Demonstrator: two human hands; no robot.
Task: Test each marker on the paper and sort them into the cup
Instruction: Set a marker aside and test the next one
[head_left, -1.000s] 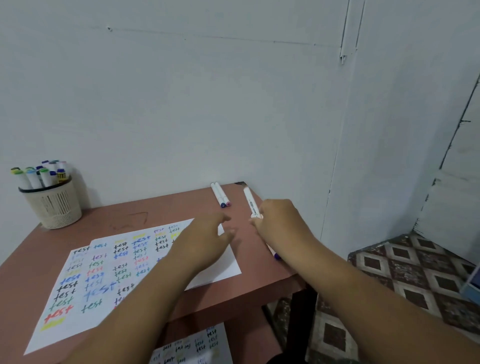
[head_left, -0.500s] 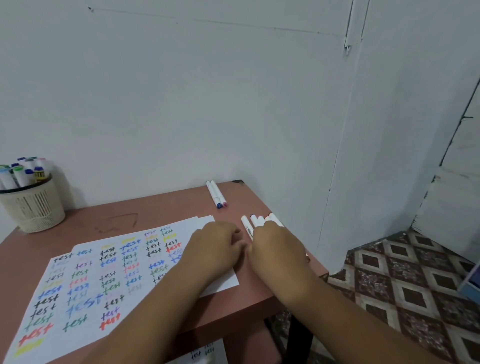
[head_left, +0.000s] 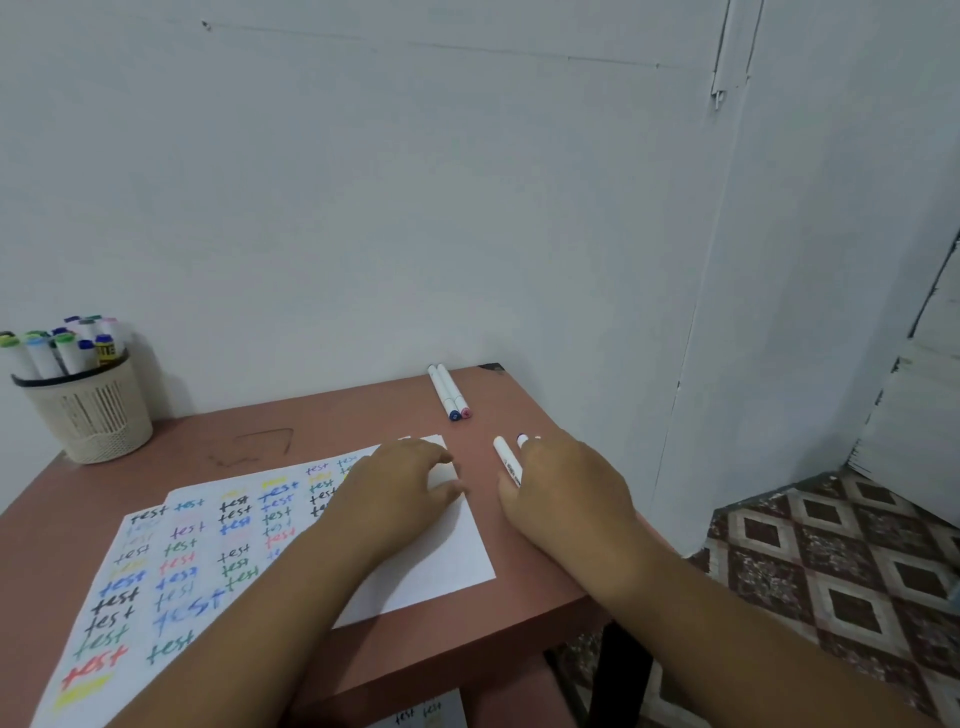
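A white sheet of paper (head_left: 426, 571) covered in coloured "test" words lies on the brown table (head_left: 337, 431). My left hand (head_left: 400, 483) rests on its upper right part with loosely curled fingers and holds nothing. Just right of the sheet, my right hand (head_left: 566, 488) lies over white markers (head_left: 506, 460). Its fingers curl round them, and two marker ends poke out beyond the fingertips. Two more white markers (head_left: 448, 393), one blue-tipped and one pink-tipped, lie side by side near the table's far right corner. A beige mesh cup (head_left: 91, 415) at the far left holds several markers.
The table stands against a white wall, and its right edge is close to my right wrist. Patterned floor tiles (head_left: 841, 571) show to the right. Another written sheet (head_left: 426, 712) lies on a shelf below the table.
My left hand has drawn away from the right one and now sits on the paper. Fewer marker ends show beyond my right fingers. The view has tilted down slightly.
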